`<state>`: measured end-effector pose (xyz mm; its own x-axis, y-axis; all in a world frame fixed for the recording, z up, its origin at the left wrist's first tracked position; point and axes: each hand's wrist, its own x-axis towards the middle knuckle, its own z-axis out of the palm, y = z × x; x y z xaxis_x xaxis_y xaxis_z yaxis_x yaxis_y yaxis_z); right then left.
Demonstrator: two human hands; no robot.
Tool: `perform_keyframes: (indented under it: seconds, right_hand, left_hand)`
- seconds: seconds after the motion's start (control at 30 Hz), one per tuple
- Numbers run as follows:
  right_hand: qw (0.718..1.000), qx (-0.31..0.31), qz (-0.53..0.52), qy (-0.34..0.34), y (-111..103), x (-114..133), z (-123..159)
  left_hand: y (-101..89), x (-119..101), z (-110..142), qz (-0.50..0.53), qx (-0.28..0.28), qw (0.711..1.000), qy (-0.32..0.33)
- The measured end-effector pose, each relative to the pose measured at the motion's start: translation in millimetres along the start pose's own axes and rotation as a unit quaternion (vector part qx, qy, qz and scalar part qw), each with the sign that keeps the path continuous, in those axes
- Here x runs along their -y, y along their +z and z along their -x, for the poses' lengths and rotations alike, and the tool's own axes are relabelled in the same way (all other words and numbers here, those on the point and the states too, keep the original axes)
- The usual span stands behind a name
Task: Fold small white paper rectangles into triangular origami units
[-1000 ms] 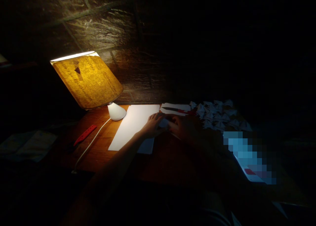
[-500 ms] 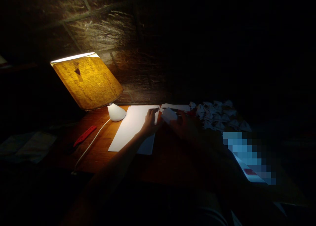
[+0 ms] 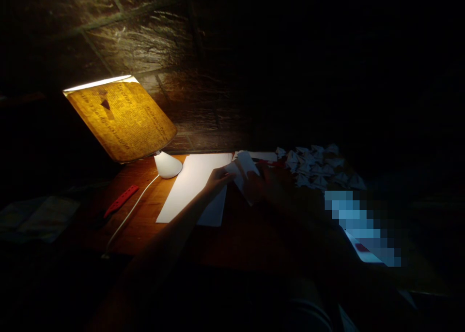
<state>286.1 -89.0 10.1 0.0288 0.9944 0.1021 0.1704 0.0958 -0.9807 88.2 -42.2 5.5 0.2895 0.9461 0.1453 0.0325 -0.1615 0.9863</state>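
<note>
Both my hands hold a small white piece of paper lifted a little above the wooden table. My left hand pinches its left edge with closed fingers. In shadow, my right hand grips the paper's right side. Under my left hand lies a large white sheet. A pile of several small folded white paper pieces lies just right of my hands.
A tilted lamp with a yellow printed shade and white base stands at the left, its white cord running toward me. A red strip-shaped tool lies left of the cord. Papers lie in the dark far left. A stone wall stands behind.
The small paper was pressed flat on the table a second ago; both hands have lifted it and turned it up toward me. The view shifted slightly left.
</note>
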Motion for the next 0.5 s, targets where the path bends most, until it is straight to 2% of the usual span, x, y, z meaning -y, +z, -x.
perform_keyframes:
  seconds: [0.27, 0.33, 0.5]
  right_hand:
    - [0.996, -0.013, -0.085, -0.004, 1.9, -6.0, -4.1]
    - [0.997, -0.011, -0.081, -0.006, 2.0, -6.1, -3.9]
    - [0.999, -0.026, -0.041, -0.012, 2.8, -7.0, -3.2]
  left_hand:
    - [-1.2, 6.3, -1.5, 0.038, -0.058, 0.997, -0.02]
    - [-1.6, 7.8, -1.9, 0.03, -0.048, 0.998, -0.021]
    - [-0.7, 6.8, -0.4, -0.007, 0.025, 1.0, -0.001]
